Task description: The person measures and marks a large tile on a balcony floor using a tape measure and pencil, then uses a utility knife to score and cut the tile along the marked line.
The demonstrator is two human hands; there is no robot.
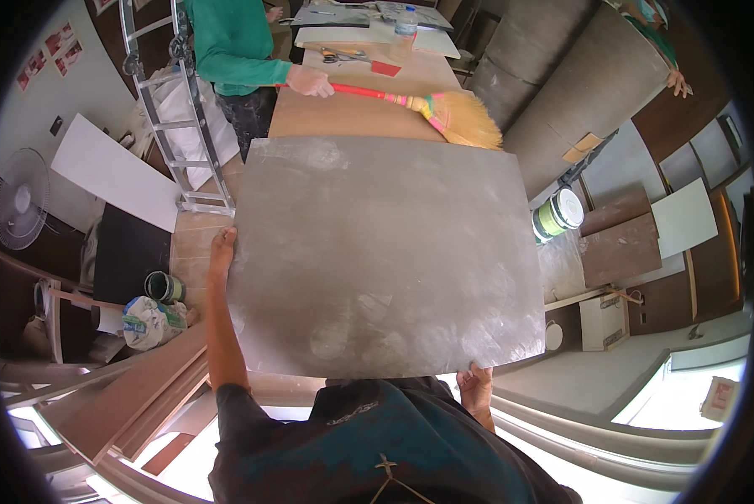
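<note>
Grey-brown, smooth and smeared with chalky white, a flat rectangular panel (385,260) fills the middle of the head view, masking the near end of the worktop (343,118); whether it rests there is unclear. The left hand (222,249) has fingers closed on its left edge, the right hand (476,386) on its near edge, fingertips partly hidden. Beyond, a co-worker (234,50), cut off above, holds a fanned straw broom (465,119).
</note>
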